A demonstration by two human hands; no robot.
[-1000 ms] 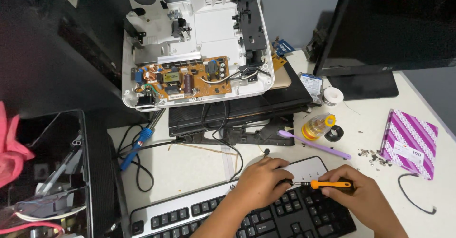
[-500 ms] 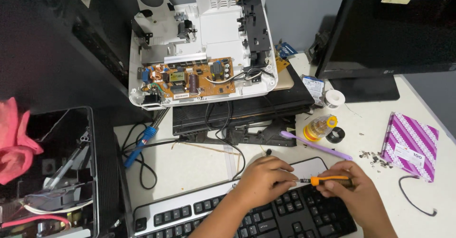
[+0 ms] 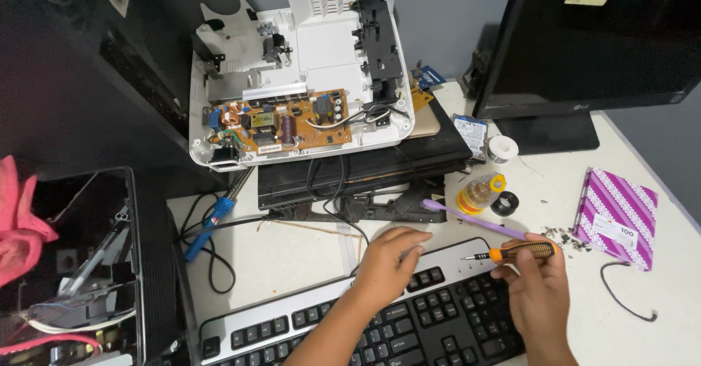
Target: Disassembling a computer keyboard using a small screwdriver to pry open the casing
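At nine o'clock we log a pink cloth (image 3: 20, 224) beside an open black case (image 3: 87, 278) full of wires and metal parts. Toward eleven o'clock, an opened white device (image 3: 299, 67) stands with its brown circuit board (image 3: 281, 124) exposed, resting on a flat black unit (image 3: 365, 165). A blue-ended cable (image 3: 208, 224) trails over the desk (image 3: 292, 260) at eight o'clock.

At six o'clock lies the keyboard (image 3: 380, 322), silver-edged with black keys. Our left hand (image 3: 387, 264) rests on its upper edge, fingers curled down, grasping nothing we can make out. Our right hand (image 3: 537, 286), at five o'clock, grips an orange-and-black screwdriver (image 3: 511, 251), its tip pointing toward nine o'clock, just short of the left hand and above the keyboard's top rim.

We judge the step to be driver work at the keyboard's top edge; the next move calls for seating the tip squarely while the left hand steadies.

At three o'clock: a purple stick (image 3: 467, 216), a yellow bottle (image 3: 480, 192), loose screws (image 3: 562, 236), a purple striped booklet (image 3: 617, 213), and a black monitor (image 3: 591, 37) above.
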